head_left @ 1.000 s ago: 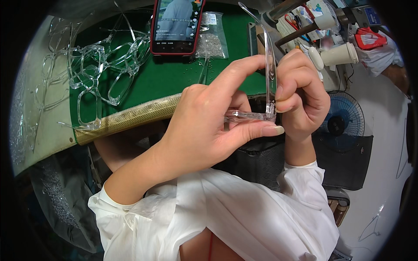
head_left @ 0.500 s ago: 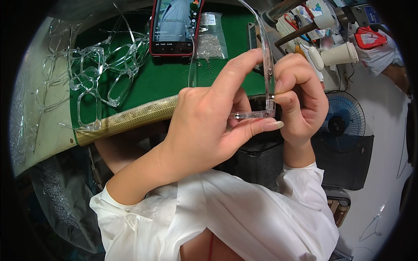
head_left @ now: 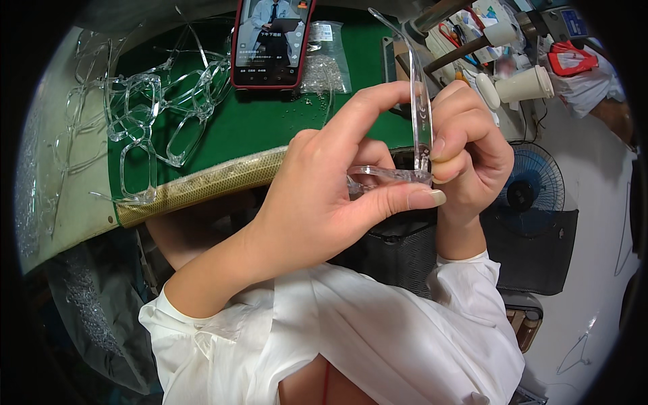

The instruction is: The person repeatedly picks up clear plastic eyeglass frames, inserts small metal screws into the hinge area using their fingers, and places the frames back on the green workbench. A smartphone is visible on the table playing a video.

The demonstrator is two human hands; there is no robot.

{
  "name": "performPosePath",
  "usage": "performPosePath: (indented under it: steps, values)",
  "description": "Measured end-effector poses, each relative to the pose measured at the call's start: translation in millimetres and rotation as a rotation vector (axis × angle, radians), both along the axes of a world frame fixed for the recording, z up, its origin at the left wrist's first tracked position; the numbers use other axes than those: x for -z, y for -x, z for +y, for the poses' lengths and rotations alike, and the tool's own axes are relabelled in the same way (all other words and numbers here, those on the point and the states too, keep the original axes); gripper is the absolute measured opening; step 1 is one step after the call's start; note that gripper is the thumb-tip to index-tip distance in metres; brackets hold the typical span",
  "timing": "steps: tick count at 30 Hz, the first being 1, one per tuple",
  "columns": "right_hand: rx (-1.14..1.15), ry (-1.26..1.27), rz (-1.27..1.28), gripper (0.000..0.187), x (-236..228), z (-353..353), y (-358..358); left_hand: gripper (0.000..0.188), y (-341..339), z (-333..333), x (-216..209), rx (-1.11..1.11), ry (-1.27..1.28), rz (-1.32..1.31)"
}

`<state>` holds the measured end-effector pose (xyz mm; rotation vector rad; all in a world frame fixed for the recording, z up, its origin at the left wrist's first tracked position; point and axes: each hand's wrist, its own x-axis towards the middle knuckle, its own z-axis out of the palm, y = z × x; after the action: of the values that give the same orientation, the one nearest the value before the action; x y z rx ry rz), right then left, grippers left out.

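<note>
A clear plastic eyeglass frame (head_left: 420,111) is held over the front edge of the bench, one temple arm standing upright. My left hand (head_left: 314,185) is closed on it: thumb under the hinge corner, forefinger reaching to the temple, the other fingers curled behind the front rim. At that corner, the thumb and forefinger of my right hand (head_left: 476,152) pinch together against the hinge. Whatever tiny part lies between those fingertips is hidden. Part of the front and the second temple are behind my left hand.
Several clear eyeglass frames (head_left: 142,101) lie heaped on the green mat (head_left: 260,125) at left. A phone (head_left: 266,47) with a lit screen stands at the back, beside a plastic bag (head_left: 327,67) of small metal parts. A white cup (head_left: 526,86) lies at right; a fan (head_left: 523,194) stands below.
The frame has turned slightly in my left hand. My right fingertips have moved down and closed in at the hinge, covering the small shiny bit seen before. The phone picture has changed.
</note>
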<state>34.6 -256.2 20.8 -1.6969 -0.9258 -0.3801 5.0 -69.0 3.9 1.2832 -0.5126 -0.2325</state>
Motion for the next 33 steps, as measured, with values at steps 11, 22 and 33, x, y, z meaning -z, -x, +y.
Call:
performPosePath:
  steps: [11, 22, 33]
  values:
    - [-0.143, -0.315, 0.471, 0.024, 4.8, 2.9, 6.8, 0.074, -3.1, -4.1, 1.1, -0.073, -0.120, -0.124]
    - [0.095, 0.078, -0.134, 0.018, -9.3, -2.6, 4.2, 0.073, -5.8, -7.6, -0.9, -0.090, -0.148, -0.176]
    - [-0.039, -0.190, 0.168, 0.019, 6.4, -5.7, 7.3, 0.076, -4.2, -10.6, 0.7, -0.082, -0.189, -0.198]
